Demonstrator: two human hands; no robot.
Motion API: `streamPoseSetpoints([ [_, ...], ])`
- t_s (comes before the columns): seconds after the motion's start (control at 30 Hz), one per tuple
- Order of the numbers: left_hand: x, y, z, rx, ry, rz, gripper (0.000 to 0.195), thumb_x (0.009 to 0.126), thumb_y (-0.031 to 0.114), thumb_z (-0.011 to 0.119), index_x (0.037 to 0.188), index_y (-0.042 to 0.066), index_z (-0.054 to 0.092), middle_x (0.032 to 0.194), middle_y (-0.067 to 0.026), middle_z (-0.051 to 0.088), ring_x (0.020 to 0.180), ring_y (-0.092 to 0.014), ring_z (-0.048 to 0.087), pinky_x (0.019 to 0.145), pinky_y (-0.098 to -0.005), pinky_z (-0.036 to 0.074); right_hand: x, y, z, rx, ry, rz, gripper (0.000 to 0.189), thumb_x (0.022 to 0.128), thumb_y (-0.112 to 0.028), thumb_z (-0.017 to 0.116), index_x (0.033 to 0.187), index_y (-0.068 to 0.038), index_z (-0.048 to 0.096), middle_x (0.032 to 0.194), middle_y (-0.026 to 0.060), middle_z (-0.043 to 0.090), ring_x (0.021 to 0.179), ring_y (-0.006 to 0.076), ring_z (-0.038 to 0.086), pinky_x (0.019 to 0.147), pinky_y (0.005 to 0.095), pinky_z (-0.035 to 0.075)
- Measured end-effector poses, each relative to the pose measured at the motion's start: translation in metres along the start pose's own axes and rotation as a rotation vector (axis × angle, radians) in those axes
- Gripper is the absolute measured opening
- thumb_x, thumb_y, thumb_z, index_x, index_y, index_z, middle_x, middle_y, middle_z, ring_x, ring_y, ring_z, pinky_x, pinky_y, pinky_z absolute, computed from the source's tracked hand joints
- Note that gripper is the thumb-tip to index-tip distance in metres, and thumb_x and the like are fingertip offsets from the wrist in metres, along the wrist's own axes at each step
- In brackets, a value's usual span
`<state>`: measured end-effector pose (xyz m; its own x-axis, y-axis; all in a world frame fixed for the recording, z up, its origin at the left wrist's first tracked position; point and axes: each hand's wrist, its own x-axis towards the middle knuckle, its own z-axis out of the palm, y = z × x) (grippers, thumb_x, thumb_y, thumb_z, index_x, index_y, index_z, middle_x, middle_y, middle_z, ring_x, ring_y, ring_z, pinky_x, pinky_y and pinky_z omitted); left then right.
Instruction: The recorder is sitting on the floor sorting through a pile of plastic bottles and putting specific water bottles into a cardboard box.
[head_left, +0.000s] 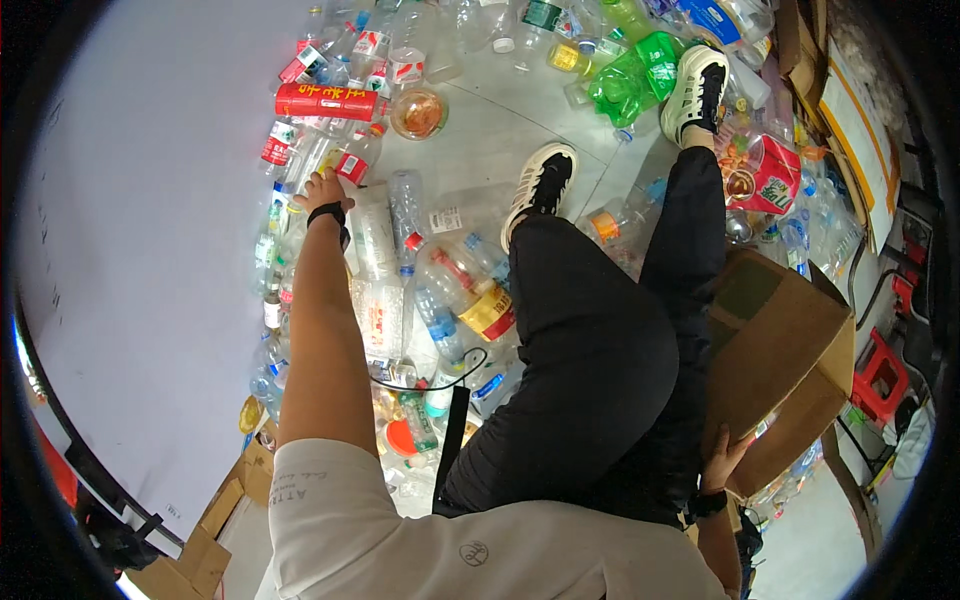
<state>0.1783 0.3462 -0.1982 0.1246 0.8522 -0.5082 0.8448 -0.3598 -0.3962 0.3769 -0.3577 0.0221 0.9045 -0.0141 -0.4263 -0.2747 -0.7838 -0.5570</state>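
Note:
My left hand (324, 192) reaches out with its fingers apart over a clear plastic bottle (306, 159). Close to its fingertips lies a bottle with a red label (352, 165). Just beyond is a bottle in a bright red wrapper (326, 101), and beside that a round clear container with orange-brown contents (418, 114). My right hand (721, 459) grips the lower edge of an open cardboard box (780, 352) by my right leg. Part of that hand is hidden behind the box. Whether my left fingertips press on the bottle is hard to see.
Empty plastic bottles lie all over the tiled floor (517, 112), including a large green bottle (636, 79) by my right shoe (697, 90). A white panel (150, 225) stands along the left. Flattened cardboard (859, 142) and a red plastic stool (881, 379) are at the right.

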Motion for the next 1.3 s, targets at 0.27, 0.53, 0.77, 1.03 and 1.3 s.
streamPoseSetpoints([
  [0.27, 0.022, 0.008, -0.045, 0.375, 0.514, 0.371, 0.028, 0.088, 0.021, 0.044, 0.113, 0.020, 0.058, 0.145, -0.0038, 0.026, 0.134, -0.029, 0.021, 0.100, -0.0648, 0.017, -0.001, 0.000, 0.001, -0.025, 0.004, 0.013, 0.070, 0.091, -0.012, 0.051, 0.143, -0.003, 0.005, 0.147, 0.0175, 0.012, 0.133, 0.0288, 0.019, 0.109, 0.0385, 0.015],
  [0.53, 0.071, 0.029, -0.052, 0.423, 0.436, 0.362, 0.036, 0.087, 0.025, 0.043, 0.117, 0.016, 0.060, 0.149, 0.0013, 0.018, 0.138, -0.025, 0.011, 0.103, -0.0644, 0.009, 0.007, 0.009, -0.004, 0.028, -0.008, -0.066, 0.069, 0.090, -0.010, 0.051, 0.143, -0.003, 0.006, 0.148, 0.0164, 0.012, 0.134, 0.0269, 0.017, 0.109, 0.0377, 0.013],
  [0.77, 0.027, 0.068, -0.040, 0.379, -0.132, 0.410, 0.060, 0.066, 0.033, 0.076, 0.121, 0.019, 0.057, 0.147, -0.0097, 0.022, 0.133, -0.031, 0.026, 0.101, -0.0655, 0.012, -0.005, -0.015, 0.010, 0.023, 0.050, -0.044, 0.068, 0.090, -0.008, 0.049, 0.144, -0.005, 0.008, 0.147, 0.0160, 0.017, 0.133, 0.0269, 0.020, 0.109, 0.0376, 0.014],
  [1.03, 0.070, -0.034, 0.051, -0.050, -0.215, 0.853, 0.046, 0.079, 0.048, 0.059, 0.109, 0.013, 0.053, 0.099, -0.0115, 0.061, 0.079, -0.026, 0.061, 0.066, -0.0403, 0.048, 0.007, 0.018, 0.000, 0.047, 0.037, -0.075, 0.069, 0.090, -0.009, 0.052, 0.143, -0.004, 0.009, 0.146, 0.0159, 0.018, 0.132, 0.0272, 0.021, 0.108, 0.0365, 0.017],
  [1.3, -0.024, -0.063, 0.083, -1.309, -0.576, 0.175, 0.040, 0.083, 0.047, 0.058, 0.084, 0.008, 0.057, 0.067, -0.0013, 0.056, 0.062, -0.014, 0.058, 0.050, -0.0312, 0.048, 0.003, 0.025, 0.000, 0.092, 0.045, -0.053, 0.063, 0.088, -0.007, 0.052, 0.141, -0.001, 0.018, 0.142, 0.0175, 0.027, 0.128, 0.0293, 0.029, 0.106, 0.0371, 0.021],
])
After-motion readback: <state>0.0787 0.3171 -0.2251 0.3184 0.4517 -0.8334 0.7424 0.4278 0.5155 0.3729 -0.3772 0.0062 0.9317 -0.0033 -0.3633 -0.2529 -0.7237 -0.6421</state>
